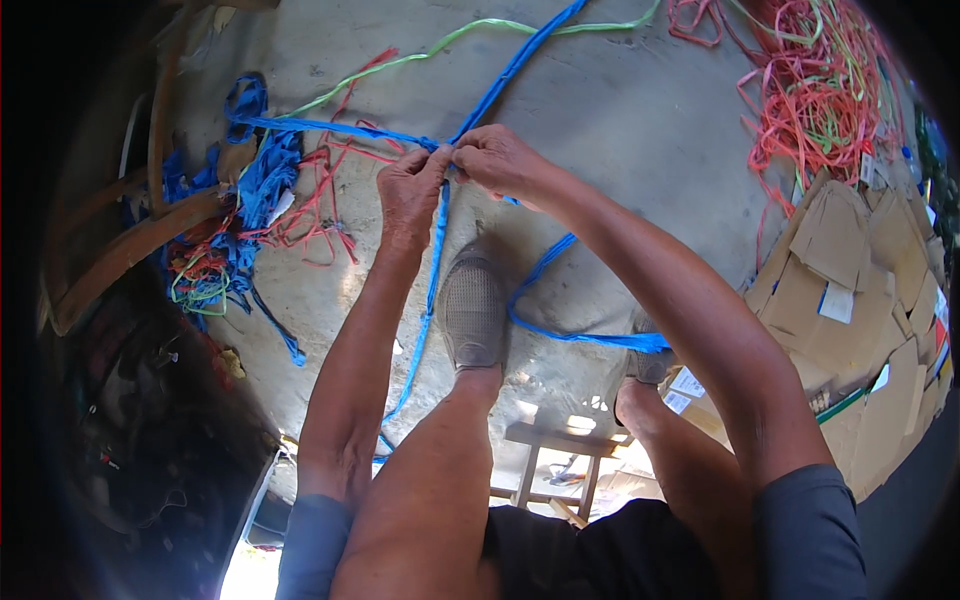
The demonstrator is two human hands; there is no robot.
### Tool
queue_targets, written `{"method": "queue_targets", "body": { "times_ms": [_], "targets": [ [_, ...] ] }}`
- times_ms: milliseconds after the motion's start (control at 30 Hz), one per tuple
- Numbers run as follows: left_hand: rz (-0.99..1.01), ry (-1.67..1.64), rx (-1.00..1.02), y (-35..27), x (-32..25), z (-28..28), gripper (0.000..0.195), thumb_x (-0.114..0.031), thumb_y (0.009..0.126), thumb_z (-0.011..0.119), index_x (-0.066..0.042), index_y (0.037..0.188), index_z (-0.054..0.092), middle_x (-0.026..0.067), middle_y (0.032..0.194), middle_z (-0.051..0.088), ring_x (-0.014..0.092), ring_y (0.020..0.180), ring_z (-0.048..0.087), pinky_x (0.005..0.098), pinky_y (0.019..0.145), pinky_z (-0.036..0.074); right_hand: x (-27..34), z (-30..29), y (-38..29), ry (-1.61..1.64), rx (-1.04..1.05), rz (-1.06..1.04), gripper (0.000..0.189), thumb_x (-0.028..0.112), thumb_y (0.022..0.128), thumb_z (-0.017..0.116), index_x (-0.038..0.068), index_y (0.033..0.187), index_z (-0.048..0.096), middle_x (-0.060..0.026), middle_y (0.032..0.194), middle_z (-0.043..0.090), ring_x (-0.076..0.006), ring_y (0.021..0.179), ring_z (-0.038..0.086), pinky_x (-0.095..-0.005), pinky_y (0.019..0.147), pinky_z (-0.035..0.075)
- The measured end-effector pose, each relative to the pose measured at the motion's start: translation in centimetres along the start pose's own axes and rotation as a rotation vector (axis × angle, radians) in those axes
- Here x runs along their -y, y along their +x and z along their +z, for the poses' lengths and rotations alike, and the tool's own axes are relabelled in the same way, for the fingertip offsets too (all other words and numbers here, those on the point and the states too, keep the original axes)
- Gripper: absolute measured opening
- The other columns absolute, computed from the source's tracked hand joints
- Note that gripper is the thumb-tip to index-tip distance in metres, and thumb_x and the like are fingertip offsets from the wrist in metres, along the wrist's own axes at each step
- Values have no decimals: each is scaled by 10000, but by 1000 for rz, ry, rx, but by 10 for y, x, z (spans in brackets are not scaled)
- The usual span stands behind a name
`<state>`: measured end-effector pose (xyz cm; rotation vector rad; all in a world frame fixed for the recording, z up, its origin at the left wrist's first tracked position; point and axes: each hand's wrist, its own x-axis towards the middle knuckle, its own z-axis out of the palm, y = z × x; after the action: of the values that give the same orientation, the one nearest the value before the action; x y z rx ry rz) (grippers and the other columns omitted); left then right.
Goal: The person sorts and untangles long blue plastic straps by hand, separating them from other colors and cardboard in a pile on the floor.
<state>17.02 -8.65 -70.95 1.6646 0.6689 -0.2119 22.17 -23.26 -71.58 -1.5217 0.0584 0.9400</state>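
My left hand (411, 193) and my right hand (499, 161) meet just beyond my left shoe. Between their pinched fingertips are lengths of blue strap (442, 232), twisted like strips of fabric or plastic. One length runs off to the left into a loop, and another slants up past the top edge. A third hangs from the fingers and trails down beside my left leg. Below my right hand a blue end (547, 270) curves across the floor to my right shoe. The fingers hide whatever joins the lengths.
Blue and red strips lie tangled (262, 180) by a wooden frame (135, 255) at left. A green strand (465, 30) crosses the concrete floor (630, 112). Pink and green strapping (817, 97) heaps at upper right, above flattened cardboard (817, 292). A wooden stool (562, 442) stands behind my legs.
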Motion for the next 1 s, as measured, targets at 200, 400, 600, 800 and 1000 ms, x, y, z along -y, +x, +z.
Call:
{"method": "queue_targets", "body": {
  "times_ms": [200,400,600,800,1000],
  "targets": [
    [145,193,-41,9,17,-2,198,-166,911,697,-25,773,689,-61,682,534,30,623,419,227,533,326,-2,-27,-23,4,206,38,230,217,883,632,-5,940,648,-55,792,626,-92,549,492,-260,434,368],
    [214,246,-154,10,20,2,311,-191,869,701,26,670,601,-14,564,481,60,570,407,283,516,363,7,-64,-64,26,191,145,271,249,843,679,23,991,658,-23,845,625,-91,771,567,-266,567,431],
    [335,311,-145,15,31,7,301,-193,899,687,-9,675,604,-55,618,460,45,607,389,253,522,324,7,-84,-91,-100,23,129,287,260,810,662,-5,920,655,-55,757,626,-130,609,570,-287,490,443],
    [321,326,-138,16,32,1,349,-198,889,673,7,649,525,-9,582,393,70,591,362,301,515,331,-10,-131,-157,-308,172,217,257,270,869,633,14,880,657,-19,700,599,-78,503,484,-254,434,368],
    [298,280,-121,16,30,2,363,-193,896,673,-4,629,516,-26,586,421,64,591,361,289,523,325,-34,-197,-265,-199,-231,370,215,249,874,660,34,890,661,5,681,556,-62,550,499,-244,472,390]
  ]
}}
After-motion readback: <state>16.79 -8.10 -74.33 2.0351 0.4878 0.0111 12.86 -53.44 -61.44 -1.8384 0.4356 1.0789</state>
